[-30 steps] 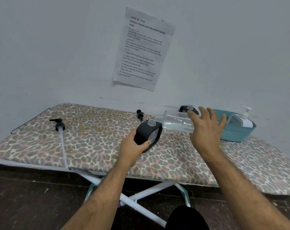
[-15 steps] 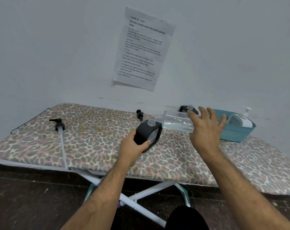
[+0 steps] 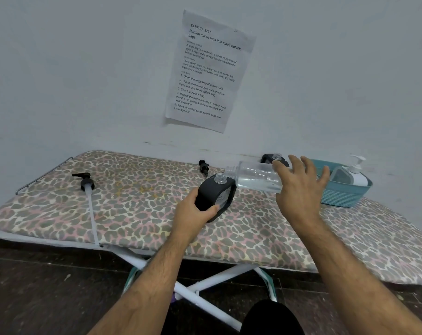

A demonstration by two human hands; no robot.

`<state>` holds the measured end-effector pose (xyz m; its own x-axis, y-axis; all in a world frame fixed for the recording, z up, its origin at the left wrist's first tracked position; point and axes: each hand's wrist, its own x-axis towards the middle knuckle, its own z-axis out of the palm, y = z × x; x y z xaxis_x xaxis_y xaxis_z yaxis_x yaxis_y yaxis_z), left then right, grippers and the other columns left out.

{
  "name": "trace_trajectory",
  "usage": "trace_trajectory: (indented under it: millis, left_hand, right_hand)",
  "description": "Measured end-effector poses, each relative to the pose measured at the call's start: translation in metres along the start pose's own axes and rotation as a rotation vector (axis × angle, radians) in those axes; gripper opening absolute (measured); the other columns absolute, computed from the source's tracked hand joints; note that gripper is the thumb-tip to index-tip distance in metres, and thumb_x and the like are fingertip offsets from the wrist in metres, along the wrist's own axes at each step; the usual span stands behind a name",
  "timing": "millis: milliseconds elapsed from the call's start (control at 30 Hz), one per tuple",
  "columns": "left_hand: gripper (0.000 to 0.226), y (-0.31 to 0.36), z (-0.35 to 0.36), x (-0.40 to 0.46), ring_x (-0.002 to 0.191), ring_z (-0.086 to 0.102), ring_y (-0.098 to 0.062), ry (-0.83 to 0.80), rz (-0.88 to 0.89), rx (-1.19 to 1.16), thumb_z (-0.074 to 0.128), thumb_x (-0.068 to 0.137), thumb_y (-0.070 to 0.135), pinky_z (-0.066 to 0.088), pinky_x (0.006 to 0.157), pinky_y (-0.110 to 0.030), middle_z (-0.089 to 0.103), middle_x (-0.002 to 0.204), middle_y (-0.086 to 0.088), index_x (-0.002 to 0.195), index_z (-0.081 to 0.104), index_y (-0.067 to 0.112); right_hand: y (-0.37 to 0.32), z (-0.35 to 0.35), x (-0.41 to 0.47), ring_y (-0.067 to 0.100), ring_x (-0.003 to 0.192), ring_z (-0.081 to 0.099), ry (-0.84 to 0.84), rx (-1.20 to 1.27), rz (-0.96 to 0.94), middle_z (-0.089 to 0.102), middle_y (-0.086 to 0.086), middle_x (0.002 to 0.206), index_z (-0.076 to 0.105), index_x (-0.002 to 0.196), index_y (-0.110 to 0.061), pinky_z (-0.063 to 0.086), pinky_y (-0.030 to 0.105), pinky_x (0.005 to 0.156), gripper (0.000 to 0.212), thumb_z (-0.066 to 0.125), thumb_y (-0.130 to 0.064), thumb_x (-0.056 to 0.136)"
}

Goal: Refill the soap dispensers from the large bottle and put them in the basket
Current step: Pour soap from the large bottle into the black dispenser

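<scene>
Liquid slosh is to be expected in the clear, probably slick large bottle point(image 3: 258, 178), gripped near its base by the right hand point(image 3: 299, 189), while the black dispenser point(image 3: 216, 197) is clasped low by the left hand point(image 3: 195, 213).

Only readable text: white printed paper sheet point(image 3: 208, 71) taped to the pale wall. Header "TASK ID 3797", title "Portion mixed nuts into small ziplock bags". Numbered steps: "1. Open the large bag of mixed nuts", "2. Use a spoon to scoop nuts and pour them into one small ziplock bag", "3. Seal the ziplock bag". Smaller paragraphs above are partly legible. No readable labels on bottles.
</scene>
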<state>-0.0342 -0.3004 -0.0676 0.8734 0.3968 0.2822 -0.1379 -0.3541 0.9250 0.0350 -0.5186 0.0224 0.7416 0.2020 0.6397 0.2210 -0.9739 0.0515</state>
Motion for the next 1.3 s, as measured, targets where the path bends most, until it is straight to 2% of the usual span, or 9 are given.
trace_trajectory:
  millis: [333, 467, 667, 1300]
  left_hand:
    - [0.040, 0.0012, -0.0001, -0.0003, 0.084, 0.059, 0.018, -0.005, -0.006, -0.014, 0.078, 0.081, 0.022, 0.047, 0.068, -0.003, 0.066, 0.100, 0.022, 0.115, 0.058, 0.032]
    - [0.041, 0.0013, 0.0000, -0.0003, 0.089, 0.062, 0.012, -0.005, -0.002, -0.016, 0.078, 0.081, 0.022, 0.048, 0.069, -0.004, 0.064, 0.098, 0.024, 0.114, 0.057, 0.033]
    - [0.043, 0.0002, 0.0004, 0.0000, 0.084, 0.059, 0.019, -0.008, -0.002, -0.021, 0.078, 0.081, 0.022, 0.048, 0.069, -0.003, 0.064, 0.099, 0.024, 0.119, 0.059, 0.029]
    - [0.048, 0.0010, 0.0002, -0.0001, 0.088, 0.059, 0.014, -0.002, -0.001, -0.019, 0.078, 0.082, 0.021, 0.045, 0.067, -0.001, 0.062, 0.098, 0.027, 0.126, 0.059, 0.024]
  right_hand:
    - [0.0002, -0.0005, 0.0012, 0.037, 0.138, 0.036, 0.012, 0.002, -0.005, 0.050, 0.013, 0.142, 0.060, 0.128, -0.028, 0.016, 0.068, 0.110, 0.073, 0.067, 0.012, 0.067]
    - [0.0006, -0.0002, 0.0009, 0.037, 0.137, 0.037, 0.016, 0.004, -0.006, 0.051, 0.013, 0.141, 0.061, 0.127, -0.027, 0.016, 0.069, 0.109, 0.072, 0.067, 0.011, 0.067]
    - [0.0003, -0.0011, 0.0011, 0.037, 0.139, 0.035, 0.012, 0.019, -0.003, 0.050, 0.013, 0.142, 0.061, 0.128, -0.027, 0.014, 0.069, 0.110, 0.070, 0.065, 0.012, 0.069]
    - [-0.0009, -0.0032, 0.0012, 0.036, 0.140, 0.034, 0.003, -0.008, -0.006, 0.049, 0.012, 0.143, 0.060, 0.129, -0.029, 0.014, 0.068, 0.111, 0.072, 0.067, 0.010, 0.069]
